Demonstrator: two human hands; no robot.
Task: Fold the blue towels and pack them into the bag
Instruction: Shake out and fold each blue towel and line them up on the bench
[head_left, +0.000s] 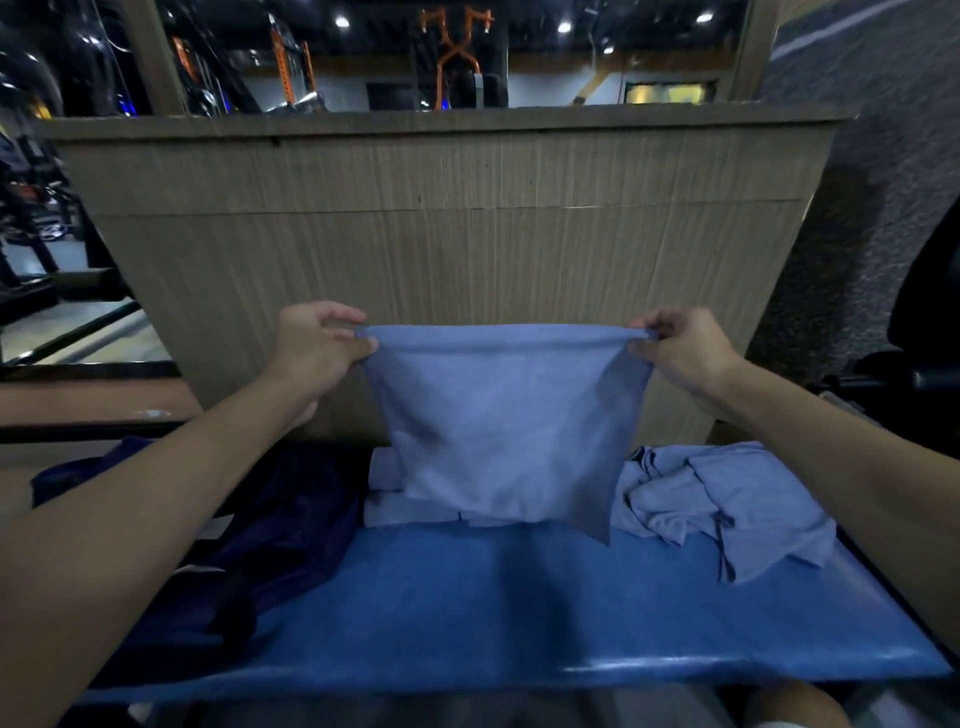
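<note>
The left hand (322, 348) and the right hand (680, 348) each pinch a top corner of one blue towel (498, 415), holding it stretched in the air over the bench (519, 613). It hangs above the middle, and its lower edge drops in front of a small stack of folded towels (387, 506).

The job looks partly done. That stack sits at about 11 o'clock on the bench. A loose heap of unfolded towels (722, 509) still waits at 2 o'clock. The dark bag (280, 535) lies slumped at 9 o'clock, and no towel shows inside it, so packing seems not yet begun.

The bench is padded, blue and slightly glossy. Behind it stands a wood-grain panel (441, 218). Beyond that, at 12 o'clock, is a dim gym with an orange rack (452, 52) and ceiling lights.
</note>
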